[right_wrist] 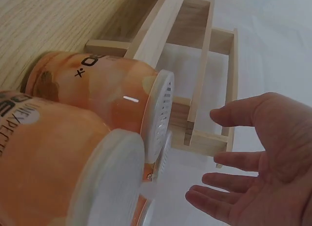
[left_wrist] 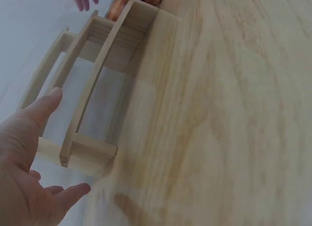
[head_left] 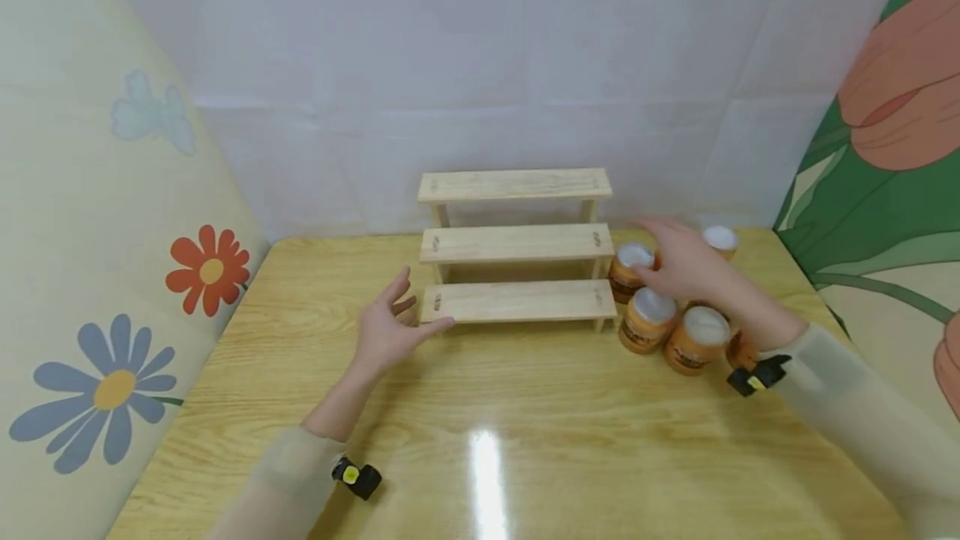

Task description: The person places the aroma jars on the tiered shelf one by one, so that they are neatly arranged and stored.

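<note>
Right hand (head_left: 684, 263): yours hangs over the cans, thumb and fingers spread wide, nothing held between them.
Near can (head_left: 625, 273): just below your right thumb and fingertips, on their shelf side; it stands upright, so its long axis runs from the table (head_left: 420, 440) up toward your hand.
Lid (head_left: 636, 252): pale, on top of that can, the part that meets your right fingers first from above (you cannot tell from these views whether the thumb touches it).
Nearer hand: your right, clearly; your left is well apart from every can, with the shelf (head_left: 517, 242) between.
Front pair: the front left can (head_left: 647, 322) and front right can (head_left: 696, 342) stand upright toward you from the right fingers, side by side.
Shelf planks: left of your right fingers, right of your left ones, their long axis running from hand to hand.
Left hand (head_left: 386, 333): yours is spread wide, holding nothing, its thumb beside the lowest plank's left end; touching or not, you cannot tell.
</note>
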Action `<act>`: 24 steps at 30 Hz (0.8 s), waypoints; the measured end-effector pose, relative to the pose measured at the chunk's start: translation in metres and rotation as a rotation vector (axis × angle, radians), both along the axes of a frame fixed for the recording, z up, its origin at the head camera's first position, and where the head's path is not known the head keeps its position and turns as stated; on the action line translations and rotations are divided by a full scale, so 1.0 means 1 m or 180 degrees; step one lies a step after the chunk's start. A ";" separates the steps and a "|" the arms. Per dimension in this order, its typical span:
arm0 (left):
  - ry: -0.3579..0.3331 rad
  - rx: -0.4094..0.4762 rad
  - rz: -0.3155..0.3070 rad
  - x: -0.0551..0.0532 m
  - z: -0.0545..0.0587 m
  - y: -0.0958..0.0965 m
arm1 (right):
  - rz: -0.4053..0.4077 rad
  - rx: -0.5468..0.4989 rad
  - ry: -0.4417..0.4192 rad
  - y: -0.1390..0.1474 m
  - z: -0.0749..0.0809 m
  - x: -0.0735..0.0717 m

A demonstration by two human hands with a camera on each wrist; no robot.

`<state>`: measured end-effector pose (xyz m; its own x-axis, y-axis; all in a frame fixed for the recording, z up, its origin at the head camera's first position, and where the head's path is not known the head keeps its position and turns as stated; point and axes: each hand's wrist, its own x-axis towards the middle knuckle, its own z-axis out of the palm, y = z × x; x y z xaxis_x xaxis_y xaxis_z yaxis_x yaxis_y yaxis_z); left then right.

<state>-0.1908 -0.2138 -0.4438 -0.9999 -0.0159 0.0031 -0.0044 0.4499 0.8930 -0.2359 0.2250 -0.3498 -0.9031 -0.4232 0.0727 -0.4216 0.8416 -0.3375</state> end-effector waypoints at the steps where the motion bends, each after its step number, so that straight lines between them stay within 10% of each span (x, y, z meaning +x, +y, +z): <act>1: -0.0009 0.0006 -0.0015 0.000 -0.002 0.000 | -0.0002 0.0025 -0.0052 -0.001 0.000 -0.002; 24: 0.0024 -0.0125 0.0055 -0.013 -0.018 0.011 | 0.0404 0.0662 -0.0099 -0.012 -0.016 -0.045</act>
